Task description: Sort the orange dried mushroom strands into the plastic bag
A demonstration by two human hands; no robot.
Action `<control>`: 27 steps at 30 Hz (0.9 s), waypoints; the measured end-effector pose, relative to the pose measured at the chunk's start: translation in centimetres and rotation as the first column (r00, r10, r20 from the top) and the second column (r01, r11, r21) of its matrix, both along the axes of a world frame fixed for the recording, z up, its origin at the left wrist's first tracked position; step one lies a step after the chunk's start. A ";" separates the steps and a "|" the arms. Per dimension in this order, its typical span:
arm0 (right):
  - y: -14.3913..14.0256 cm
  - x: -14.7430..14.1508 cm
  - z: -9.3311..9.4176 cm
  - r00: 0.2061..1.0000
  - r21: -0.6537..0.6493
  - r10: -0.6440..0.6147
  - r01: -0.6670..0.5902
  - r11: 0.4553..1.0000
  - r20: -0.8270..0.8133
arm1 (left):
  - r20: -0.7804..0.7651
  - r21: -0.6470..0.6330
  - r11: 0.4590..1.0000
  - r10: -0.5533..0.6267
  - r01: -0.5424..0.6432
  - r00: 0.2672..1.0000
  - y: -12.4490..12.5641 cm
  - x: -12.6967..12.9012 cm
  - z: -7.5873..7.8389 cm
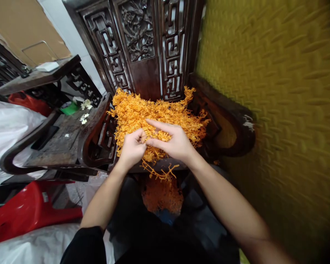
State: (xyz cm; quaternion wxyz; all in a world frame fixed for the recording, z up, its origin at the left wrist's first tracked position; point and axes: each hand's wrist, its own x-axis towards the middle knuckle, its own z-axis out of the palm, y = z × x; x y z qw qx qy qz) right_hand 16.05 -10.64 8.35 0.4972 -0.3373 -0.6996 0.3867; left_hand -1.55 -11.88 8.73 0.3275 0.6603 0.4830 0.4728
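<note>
A heap of orange branching plastic pieces [143, 110] fills the seat of a dark carved wooden chair [145, 40]. My left hand [132, 146] is curled over the front of the heap, fingertips pinched on an orange piece. My right hand [173, 141] rests beside it, thumb and fingers pinching the same cluster, index finger stretched out. Orange sprigs [161, 172] hang over the seat's front edge below my hands. More orange pieces [162, 196] lie in a pile lower down between my legs.
A second dark wooden chair [63, 139] stands to the left with small white flowers [85, 110] on it. A red plastic stool [30, 211] lies at lower left over white sacking [8, 124]. A yellow textured wall [277, 91] stands on the right.
</note>
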 end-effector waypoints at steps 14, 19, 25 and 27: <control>1.1 0.9 -1.1 0.967 0.316 -0.199 0.141 0.938 0.158 | -0.008 -0.202 0.977 -0.071 0.068 0.997 -0.3 -0.1 0.1; 1.7 1.4 -1.3 0.951 0.299 -0.278 0.228 0.927 0.137 | -0.166 -0.097 0.994 -0.063 0.047 0.984 -0.6 -0.3 0.8; 1.9 1.0 -0.9 0.944 0.124 -0.328 0.331 0.935 -0.043 | -0.289 -0.073 0.997 0.004 -0.027 0.957 -1.6 -0.3 2.0; 3.2 2.6 -1.0 0.905 0.024 -0.396 0.404 0.914 -0.155 | -0.248 -0.116 0.993 -0.004 -0.025 0.969 -2.1 -0.6 2.2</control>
